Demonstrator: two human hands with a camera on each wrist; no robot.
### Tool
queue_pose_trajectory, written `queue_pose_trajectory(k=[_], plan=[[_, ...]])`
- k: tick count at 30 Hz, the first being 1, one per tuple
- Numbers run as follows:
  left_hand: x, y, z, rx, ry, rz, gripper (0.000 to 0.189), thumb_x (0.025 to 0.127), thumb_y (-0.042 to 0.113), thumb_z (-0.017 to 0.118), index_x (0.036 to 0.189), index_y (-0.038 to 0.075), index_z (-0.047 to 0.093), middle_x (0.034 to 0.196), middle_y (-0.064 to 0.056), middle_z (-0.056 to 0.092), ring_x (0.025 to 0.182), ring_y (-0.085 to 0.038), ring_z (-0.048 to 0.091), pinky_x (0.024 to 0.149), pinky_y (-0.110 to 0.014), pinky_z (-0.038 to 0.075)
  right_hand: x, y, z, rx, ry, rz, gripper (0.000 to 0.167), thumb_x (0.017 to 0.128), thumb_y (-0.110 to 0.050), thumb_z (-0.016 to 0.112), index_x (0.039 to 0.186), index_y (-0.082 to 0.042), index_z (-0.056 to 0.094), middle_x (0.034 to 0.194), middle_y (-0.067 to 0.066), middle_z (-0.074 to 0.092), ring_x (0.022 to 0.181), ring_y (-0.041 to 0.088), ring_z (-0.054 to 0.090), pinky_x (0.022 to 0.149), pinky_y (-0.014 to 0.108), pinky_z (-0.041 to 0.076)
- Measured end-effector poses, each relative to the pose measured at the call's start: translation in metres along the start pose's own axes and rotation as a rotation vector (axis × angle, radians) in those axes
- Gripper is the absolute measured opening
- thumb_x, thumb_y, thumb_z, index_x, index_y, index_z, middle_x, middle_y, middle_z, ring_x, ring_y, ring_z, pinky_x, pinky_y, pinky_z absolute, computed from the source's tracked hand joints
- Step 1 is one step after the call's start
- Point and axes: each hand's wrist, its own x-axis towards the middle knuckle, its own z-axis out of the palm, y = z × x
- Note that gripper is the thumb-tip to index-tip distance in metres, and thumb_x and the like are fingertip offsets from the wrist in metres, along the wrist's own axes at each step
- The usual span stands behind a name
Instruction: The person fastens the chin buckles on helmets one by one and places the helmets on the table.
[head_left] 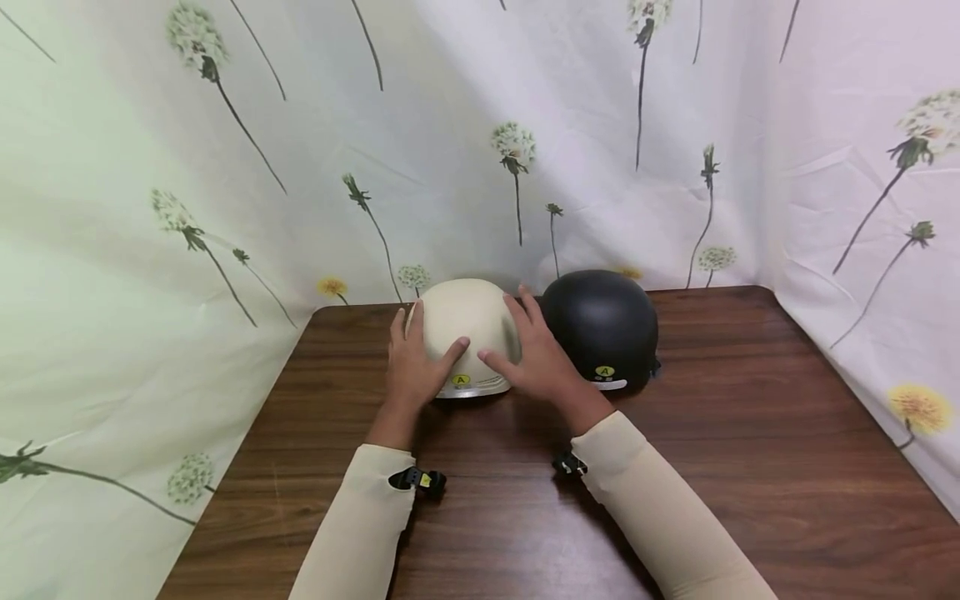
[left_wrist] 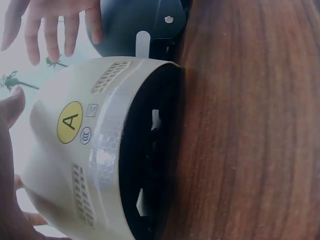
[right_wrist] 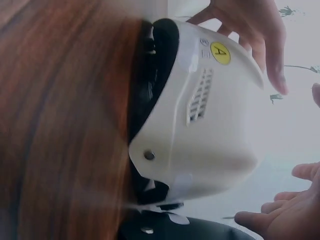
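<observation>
A cream-white helmet with a yellow "A" sticker rests rim down on the wooden table. My left hand lies along its left side, fingers spread and thumb extended over the front; in the right wrist view the left fingers reach beside the shell. Over the helmet's right side in the head view is my right hand, fingers fairly straight. Both wrist views show a gap between the right hand and the shell. Close behind that hand sits a black helmet.
The dark brown wooden table ends at a white curtain printed with dandelions, behind and at both sides. The two helmets stand near the table's back edge. Black straps with small devices are on the wrists.
</observation>
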Motion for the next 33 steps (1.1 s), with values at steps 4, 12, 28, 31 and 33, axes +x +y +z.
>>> queue_pose_trajectory(k=[4, 12, 28, 31, 33], plan=[[0.001, -0.001, -0.001, 0.016, 0.011, 0.009, 0.110, 0.091, 0.070, 0.073, 0.176, 0.020, 0.024, 0.179, -0.024, 0.021, 0.158, -0.057, 0.035, 0.118, -0.076, 0.041, 0.001, -0.007, 0.007, 0.022, -0.026, 0.039, 0.103, 0.099, -0.073, 0.063, 0.176, -0.018, 0.022, 0.185, 0.014, 0.008, 0.164, 0.046, 0.033, 0.120, 0.067, 0.045], [0.000, -0.002, -0.001, 0.026, 0.001, -0.005, 0.113, 0.090, 0.075, 0.073, 0.176, 0.023, 0.022, 0.179, -0.021, 0.022, 0.158, -0.056, 0.036, 0.118, -0.075, 0.043, -0.003, -0.008, 0.029, 0.041, -0.037, 0.093, 0.105, 0.100, -0.063, 0.069, 0.176, -0.014, 0.017, 0.183, 0.022, 0.006, 0.163, 0.050, 0.032, 0.118, 0.068, 0.047], [-0.003, 0.003, 0.003, -0.004, -0.012, -0.008, 0.116, 0.089, 0.068, 0.078, 0.177, 0.020, 0.020, 0.180, -0.024, 0.019, 0.159, -0.056, 0.035, 0.119, -0.074, 0.041, -0.006, 0.014, 0.056, 0.198, 0.031, 0.170, 0.120, 0.095, -0.068, 0.074, 0.178, -0.016, 0.004, 0.181, 0.029, 0.004, 0.163, 0.056, 0.027, 0.117, 0.076, 0.041], [-0.004, 0.004, 0.002, -0.020, -0.012, -0.007, 0.117, 0.088, 0.067, 0.080, 0.177, 0.019, 0.020, 0.180, -0.024, 0.019, 0.158, -0.057, 0.035, 0.120, -0.075, 0.040, -0.006, 0.014, 0.058, 0.211, 0.043, 0.169, 0.119, 0.095, -0.065, 0.075, 0.177, -0.015, 0.005, 0.181, 0.029, 0.003, 0.164, 0.055, 0.024, 0.118, 0.076, 0.040], [-0.005, 0.004, 0.002, -0.029, -0.012, -0.008, 0.118, 0.087, 0.066, 0.081, 0.177, 0.019, 0.020, 0.180, -0.024, 0.018, 0.158, -0.057, 0.035, 0.120, -0.075, 0.039, -0.006, 0.013, 0.060, 0.227, 0.053, 0.161, 0.118, 0.095, -0.063, 0.076, 0.177, -0.014, 0.006, 0.181, 0.030, 0.003, 0.164, 0.056, 0.024, 0.118, 0.076, 0.040]])
